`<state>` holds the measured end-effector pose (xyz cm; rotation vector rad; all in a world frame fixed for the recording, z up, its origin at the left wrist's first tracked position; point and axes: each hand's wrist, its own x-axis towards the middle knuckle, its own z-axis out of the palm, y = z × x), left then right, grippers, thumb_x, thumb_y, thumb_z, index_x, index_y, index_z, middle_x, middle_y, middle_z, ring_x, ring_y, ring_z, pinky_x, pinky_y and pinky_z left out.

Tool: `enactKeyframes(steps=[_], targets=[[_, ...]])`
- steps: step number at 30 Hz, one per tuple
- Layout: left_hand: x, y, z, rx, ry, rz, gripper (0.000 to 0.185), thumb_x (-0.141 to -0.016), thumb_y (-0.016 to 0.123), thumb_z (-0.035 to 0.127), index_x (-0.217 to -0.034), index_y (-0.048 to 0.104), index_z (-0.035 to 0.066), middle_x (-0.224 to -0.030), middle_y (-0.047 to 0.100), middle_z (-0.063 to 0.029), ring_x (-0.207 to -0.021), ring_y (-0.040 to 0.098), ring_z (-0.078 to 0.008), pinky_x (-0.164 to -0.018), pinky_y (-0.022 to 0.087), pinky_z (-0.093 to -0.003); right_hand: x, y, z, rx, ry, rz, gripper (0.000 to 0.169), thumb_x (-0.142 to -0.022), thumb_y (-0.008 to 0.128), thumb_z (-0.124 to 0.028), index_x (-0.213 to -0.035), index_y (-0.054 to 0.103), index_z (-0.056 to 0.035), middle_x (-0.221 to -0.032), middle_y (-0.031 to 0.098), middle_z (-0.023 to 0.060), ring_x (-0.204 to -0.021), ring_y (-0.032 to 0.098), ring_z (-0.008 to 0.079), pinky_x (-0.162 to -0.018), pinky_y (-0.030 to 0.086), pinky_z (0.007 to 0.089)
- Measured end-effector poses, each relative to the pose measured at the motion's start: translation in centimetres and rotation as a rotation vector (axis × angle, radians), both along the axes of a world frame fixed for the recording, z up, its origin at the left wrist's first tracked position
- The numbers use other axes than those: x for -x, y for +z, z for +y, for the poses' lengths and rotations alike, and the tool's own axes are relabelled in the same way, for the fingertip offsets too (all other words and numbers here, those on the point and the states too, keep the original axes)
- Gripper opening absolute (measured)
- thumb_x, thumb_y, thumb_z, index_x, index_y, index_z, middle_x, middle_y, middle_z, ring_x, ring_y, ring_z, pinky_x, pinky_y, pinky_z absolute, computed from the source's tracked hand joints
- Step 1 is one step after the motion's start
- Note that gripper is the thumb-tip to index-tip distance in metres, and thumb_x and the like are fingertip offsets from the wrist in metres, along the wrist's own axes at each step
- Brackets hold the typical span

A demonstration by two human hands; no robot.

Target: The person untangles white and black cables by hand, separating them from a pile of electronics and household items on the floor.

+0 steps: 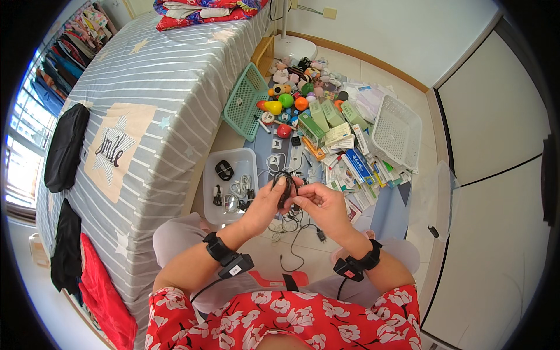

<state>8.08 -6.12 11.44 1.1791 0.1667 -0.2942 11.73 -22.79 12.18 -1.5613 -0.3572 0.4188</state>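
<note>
My left hand (267, 202) grips a looped bundle of black cable (284, 188), its thumb across the coils. Close against the bundle's right side, my right hand (321, 203) pinches part of the cable between thumb and fingers. Below both hands, loose black cords and a black plug (321, 236) lie on the floor. A translucent white plastic tray (209, 192) left of my left hand holds several coiled cables, among them a black coil (224, 170) and a white one (240, 186). White cords and a white charger (274, 161) lie just beyond my hands.
A green plastic basket (236, 103) leans by the bed (188, 105). Plush and plastic toys (302, 81) are heaped behind. Medicine boxes (358, 166) are piled at right, beside a tilted white basket (398, 131). A clear lid (444, 201) stands near the wardrobe.
</note>
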Motion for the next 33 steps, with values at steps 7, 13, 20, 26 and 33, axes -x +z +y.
enactKeyframes(steps=[7, 13, 20, 26, 33], targets=[[0.3, -0.1, -0.5, -0.036, -0.065, -0.045, 0.043, -0.102, 0.031, 0.041, -0.116, 0.05, 0.004, -0.077, 0.052, 0.0001, -0.061, 0.044, -0.0082, -0.058, 0.041, -0.0225, -0.2, -0.3, 0.1, 0.118, -0.021, -0.371, 0.01, -0.074, 0.074, -0.004, -0.078, 0.065, 0.0004, -0.081, 0.063, 0.0069, -0.067, 0.058, 0.0101, -0.06, 0.046, 0.023], [0.4, 0.6, 0.1, -0.055, -0.188, -0.035, 0.041, -0.101, 0.033, 0.041, -0.119, 0.045, 0.006, -0.072, 0.045, 0.0016, -0.059, 0.043, -0.0072, -0.052, 0.037, -0.0194, -0.5, 0.1, -0.4, 0.107, 0.034, -0.155, 0.032, -0.072, 0.079, -0.009, -0.096, 0.061, 0.001, -0.08, 0.055, 0.0025, -0.072, 0.057, 0.0075, -0.06, 0.046, 0.0215], [1.1, 0.7, -0.4, -0.097, -0.253, -0.004, 0.04, -0.1, 0.033, 0.044, -0.118, 0.043, 0.01, -0.072, 0.042, 0.0011, -0.059, 0.038, -0.006, -0.048, 0.03, -0.0198, -1.3, 0.6, -1.0, 0.007, 0.213, -0.035, 0.051, -0.072, 0.079, -0.005, -0.116, 0.054, 0.0025, -0.102, 0.052, 0.004, -0.077, 0.058, 0.007, -0.062, 0.048, 0.0203], [0.7, -0.1, 1.2, 0.188, -0.444, 0.045, 0.042, -0.1, 0.033, 0.045, -0.12, 0.04, 0.009, -0.07, 0.041, 0.0016, -0.053, 0.033, -0.0057, -0.046, 0.029, -0.0199, -1.9, 1.6, -1.2, -0.062, 0.225, 0.286, 0.03, -0.08, 0.072, -0.008, -0.105, 0.06, 0.0023, -0.089, 0.063, 0.004, -0.076, 0.061, 0.007, -0.064, 0.048, 0.0195], [0.7, 1.5, 0.9, -0.022, -0.451, 0.133, 0.031, -0.098, 0.045, 0.038, -0.108, 0.049, 0.009, -0.069, 0.044, 0.0027, -0.054, 0.034, -0.0045, -0.047, 0.029, -0.0196, -2.6, 1.1, -1.9, -0.001, 0.24, 0.192, 0.028, -0.081, 0.071, -0.007, -0.106, 0.061, 0.0022, -0.089, 0.066, 0.005, -0.077, 0.061, 0.0076, -0.07, 0.05, 0.0201]])
